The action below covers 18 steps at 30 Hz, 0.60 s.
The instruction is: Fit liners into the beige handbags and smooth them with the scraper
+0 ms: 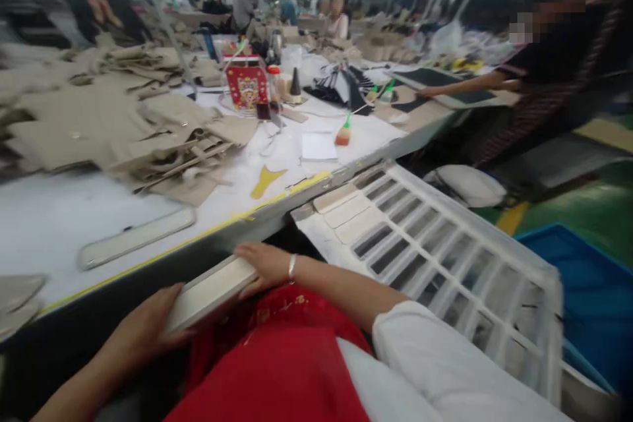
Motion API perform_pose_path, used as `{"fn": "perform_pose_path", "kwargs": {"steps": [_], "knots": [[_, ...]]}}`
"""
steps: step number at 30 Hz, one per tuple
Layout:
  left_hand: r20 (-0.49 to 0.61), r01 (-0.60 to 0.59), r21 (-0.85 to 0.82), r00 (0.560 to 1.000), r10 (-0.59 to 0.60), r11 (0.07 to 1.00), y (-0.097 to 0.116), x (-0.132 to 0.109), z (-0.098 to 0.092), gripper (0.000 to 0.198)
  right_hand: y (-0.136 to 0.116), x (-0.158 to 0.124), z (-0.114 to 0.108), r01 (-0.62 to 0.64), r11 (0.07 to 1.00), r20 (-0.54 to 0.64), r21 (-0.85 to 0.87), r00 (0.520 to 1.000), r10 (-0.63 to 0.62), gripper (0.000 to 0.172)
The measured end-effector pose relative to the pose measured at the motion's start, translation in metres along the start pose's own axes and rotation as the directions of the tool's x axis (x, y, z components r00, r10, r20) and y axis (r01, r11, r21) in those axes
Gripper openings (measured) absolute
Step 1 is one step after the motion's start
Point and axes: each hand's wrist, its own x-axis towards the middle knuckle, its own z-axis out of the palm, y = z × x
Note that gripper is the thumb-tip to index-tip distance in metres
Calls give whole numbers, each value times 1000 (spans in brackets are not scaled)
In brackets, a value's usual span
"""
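My left hand (148, 326), right hand (264, 264) each clasp one end of flat cream oblong panel (210, 291), held over lap, below white worktable edge (277, 208). Judged light, stiff, smooth-faced, so grip short ends.

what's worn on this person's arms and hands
No gloves. The right hand has a thin silver bracelet at the wrist and a white sleeve further up the arm. The left hand and forearm show no sleeve or jewellery.
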Motion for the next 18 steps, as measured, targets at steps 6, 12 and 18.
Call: {"fn": "perform_pose_path", "kwargs": {"steps": [6, 12, 18], "knots": [[57, 35, 85, 998, -40, 996, 0, -10, -20, 86, 6, 39, -23, 170, 947, 293, -272, 952, -87, 84], [13, 152, 70, 988, -153, 986, -24, -43, -19, 80, 2, 50, -34, 240, 912, 431, -333, 899, -80, 87], [24, 135, 82, 990, -138, 987, -37, -34, -28, 81, -4, 55, -31, 193, 932, 411, -308, 910, -52, 82]]}}
